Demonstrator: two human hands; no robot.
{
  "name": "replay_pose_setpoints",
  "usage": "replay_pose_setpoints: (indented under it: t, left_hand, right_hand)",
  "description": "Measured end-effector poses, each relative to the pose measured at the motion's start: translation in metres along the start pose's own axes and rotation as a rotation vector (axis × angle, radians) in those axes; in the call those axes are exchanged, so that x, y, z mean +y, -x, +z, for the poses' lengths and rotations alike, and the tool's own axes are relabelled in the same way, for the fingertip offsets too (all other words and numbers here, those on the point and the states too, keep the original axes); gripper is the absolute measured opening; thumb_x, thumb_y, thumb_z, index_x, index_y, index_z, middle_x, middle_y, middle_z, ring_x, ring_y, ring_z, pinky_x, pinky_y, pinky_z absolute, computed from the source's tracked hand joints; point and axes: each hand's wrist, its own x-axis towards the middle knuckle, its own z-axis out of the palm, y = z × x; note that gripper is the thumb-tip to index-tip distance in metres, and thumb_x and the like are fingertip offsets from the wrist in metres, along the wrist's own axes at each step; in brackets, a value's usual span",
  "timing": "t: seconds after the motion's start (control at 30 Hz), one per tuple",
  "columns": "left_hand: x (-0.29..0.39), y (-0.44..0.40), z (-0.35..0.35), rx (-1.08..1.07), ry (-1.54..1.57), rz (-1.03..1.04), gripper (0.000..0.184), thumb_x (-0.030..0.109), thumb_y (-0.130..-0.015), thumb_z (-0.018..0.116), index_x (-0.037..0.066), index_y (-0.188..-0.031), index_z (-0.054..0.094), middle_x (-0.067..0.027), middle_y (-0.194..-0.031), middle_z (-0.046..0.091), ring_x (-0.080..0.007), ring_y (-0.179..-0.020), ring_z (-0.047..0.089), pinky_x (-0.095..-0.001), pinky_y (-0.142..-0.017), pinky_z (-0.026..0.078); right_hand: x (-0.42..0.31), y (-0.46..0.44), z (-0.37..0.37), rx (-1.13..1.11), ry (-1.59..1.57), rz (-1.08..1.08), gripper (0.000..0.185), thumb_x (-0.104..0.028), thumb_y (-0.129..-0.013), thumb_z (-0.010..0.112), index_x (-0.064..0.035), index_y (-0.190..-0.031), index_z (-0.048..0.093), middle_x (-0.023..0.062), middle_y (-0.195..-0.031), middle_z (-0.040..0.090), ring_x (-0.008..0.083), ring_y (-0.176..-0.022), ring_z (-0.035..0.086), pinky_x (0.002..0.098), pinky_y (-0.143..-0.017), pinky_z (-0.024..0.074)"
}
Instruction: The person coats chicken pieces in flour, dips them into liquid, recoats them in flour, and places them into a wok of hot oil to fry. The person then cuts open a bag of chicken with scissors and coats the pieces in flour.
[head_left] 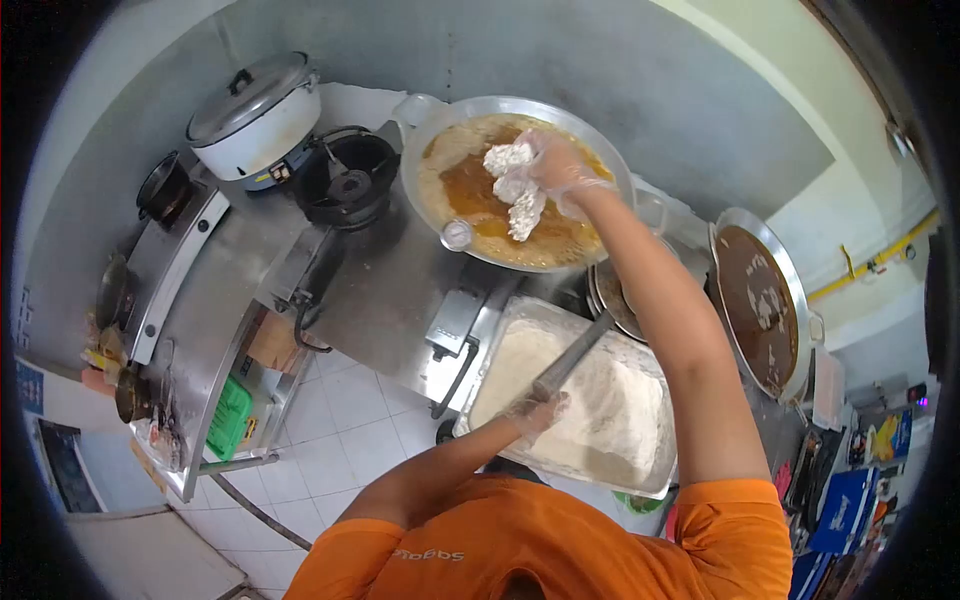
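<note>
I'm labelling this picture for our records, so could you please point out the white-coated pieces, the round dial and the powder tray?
White-coated pieces (524, 214), head view: the lowest piece.
Round dial (456, 235), head view: centre of its face.
Powder tray (489, 366), head view: its left rim.

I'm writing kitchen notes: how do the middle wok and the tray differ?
The middle wok is round; the tray is rectangular. The wok holds amber, foamy liquid; the tray holds pale powder. A dial sits at the wok's rim; none shows on the tray. Both are open-topped.
</note>
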Motion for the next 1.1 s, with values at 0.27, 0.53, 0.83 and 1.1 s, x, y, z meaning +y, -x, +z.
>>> replay_pose_setpoints:
  t: [0.27, 0.53, 0.83, 1.1]
  left_hand:
    - [0.071, 0.05, -0.065, 0.09, -0.014, -0.104, 0.037, 0.036, -0.085, 0.073, 0.014, -0.113, 0.07, -0.0164, -0.115, 0.065, -0.0334, -0.111, 0.062, -0.0411, -0.097, 0.049]
    - [0.066, 0.052, -0.073, 0.005, -0.069, -0.032, 0.036, 0.031, -0.083, 0.072, 0.01, -0.111, 0.069, -0.0174, -0.125, 0.062, -0.0347, -0.12, 0.058, -0.0371, -0.105, 0.045]
    - [0.06, 0.05, -0.06, -0.096, 0.017, -0.168, 0.05, 0.026, -0.086, 0.069, 0.009, -0.132, 0.055, -0.0175, -0.126, 0.062, -0.0309, -0.115, 0.062, -0.0394, -0.096, 0.052]
    - [-0.006, 0.003, -0.02, -0.108, 1.079, -0.155, 0.028, 0.021, -0.087, 0.074, 0.012, -0.11, 0.06, -0.0065, -0.096, 0.066, -0.0148, -0.072, 0.063, -0.0317, -0.057, 0.052]
  right_hand:
    - [0.01, -0.046, 0.09, -0.161, 0.144, 0.015, 0.04, -0.015, -0.094, 0.062, -0.0015, -0.131, 0.056, 0.025, -0.13, 0.062, 0.0408, -0.122, 0.06, 0.0476, -0.101, 0.0476]
    - [0.028, -0.05, 0.071, -0.039, 0.347, 0.275, 0.035, -0.011, -0.101, 0.047, -0.0022, -0.133, 0.055, 0.0262, -0.126, 0.064, 0.0429, -0.117, 0.062, 0.0483, -0.101, 0.0483]
    - [0.077, -0.026, 0.037, 0.097, 0.54, 0.225, 0.018, -0.01, -0.088, 0.062, -0.0051, -0.103, 0.071, 0.0221, -0.105, 0.071, 0.0364, -0.106, 0.068, 0.0459, -0.089, 0.0547]
    - [0.021, 0.138, -0.058, 0.558, 0.029, 0.149, 0.016, -0.013, -0.09, 0.059, -0.0027, -0.078, 0.063, 0.0117, -0.069, 0.062, 0.0248, -0.063, 0.061, 0.0362, -0.062, 0.0465]
